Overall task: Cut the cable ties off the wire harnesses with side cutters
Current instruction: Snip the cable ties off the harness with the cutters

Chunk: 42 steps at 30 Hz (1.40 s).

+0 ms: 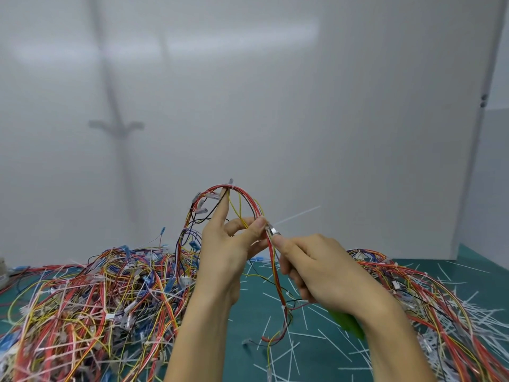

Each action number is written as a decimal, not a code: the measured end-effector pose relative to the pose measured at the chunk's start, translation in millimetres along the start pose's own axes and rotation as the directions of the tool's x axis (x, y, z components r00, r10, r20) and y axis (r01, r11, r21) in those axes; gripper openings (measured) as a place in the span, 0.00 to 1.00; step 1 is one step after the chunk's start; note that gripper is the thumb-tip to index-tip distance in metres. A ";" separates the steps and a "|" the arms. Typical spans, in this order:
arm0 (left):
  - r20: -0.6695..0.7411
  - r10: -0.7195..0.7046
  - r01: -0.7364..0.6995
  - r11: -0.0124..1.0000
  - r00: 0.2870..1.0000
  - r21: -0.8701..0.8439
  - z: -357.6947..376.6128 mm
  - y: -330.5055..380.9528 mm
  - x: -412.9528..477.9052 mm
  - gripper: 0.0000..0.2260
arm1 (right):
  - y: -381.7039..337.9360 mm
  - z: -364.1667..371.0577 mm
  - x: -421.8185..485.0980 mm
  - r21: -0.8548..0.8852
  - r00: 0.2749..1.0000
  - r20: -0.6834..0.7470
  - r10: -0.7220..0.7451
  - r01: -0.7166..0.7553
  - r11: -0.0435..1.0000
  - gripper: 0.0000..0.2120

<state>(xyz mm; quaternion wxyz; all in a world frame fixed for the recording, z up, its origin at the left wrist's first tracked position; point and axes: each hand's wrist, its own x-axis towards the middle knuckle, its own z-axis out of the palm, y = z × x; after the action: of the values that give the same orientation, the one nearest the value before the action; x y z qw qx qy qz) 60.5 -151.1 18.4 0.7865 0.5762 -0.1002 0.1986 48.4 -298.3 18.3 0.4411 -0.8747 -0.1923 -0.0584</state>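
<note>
My left hand (230, 244) holds up a wire harness (242, 197) of red, yellow and black wires, its index finger raised inside the loop and its thumb pinching the bundle. My right hand (321, 267) grips side cutters (272, 231) with green handles (348, 323); the metal jaws sit at the bundle just beside my left thumb. A white cable tie (297, 215) sticks out to the upper right from that spot. Another tie (230, 184) wraps the top of the loop.
A big heap of tied harnesses (91, 307) covers the green mat at the left. A second heap (429, 307) lies at the right. Several cut white tie pieces (311, 346) litter the mat (248, 315) between them. A white wall stands close behind.
</note>
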 end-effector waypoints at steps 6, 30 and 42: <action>0.010 -0.010 0.010 1.000 1.000 0.003 -1.9 1.3 -0.7 0.37 | 0.0 0.1 0.7 0.019 1.000 -0.015 -0.024 0.025 1.000 0.26; 0.422 0.036 -0.052 0.998 0.906 0.026 -32.0 24.2 -1.7 0.31 | 41.7 31.5 27.3 0.224 0.985 0.012 0.171 -0.170 0.960 0.09; 0.517 0.057 -0.033 0.998 0.854 -0.055 -25.1 33.7 -7.8 0.30 | 31.2 37.3 20.2 0.296 0.961 0.271 0.047 -0.129 0.946 0.03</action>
<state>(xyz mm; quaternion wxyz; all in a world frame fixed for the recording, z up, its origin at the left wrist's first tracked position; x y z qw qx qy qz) 37.3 -120.2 36.7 0.7381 0.5884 -0.3261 0.0524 76.5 -279.7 -22.1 0.5465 -0.8020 -0.2158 0.1080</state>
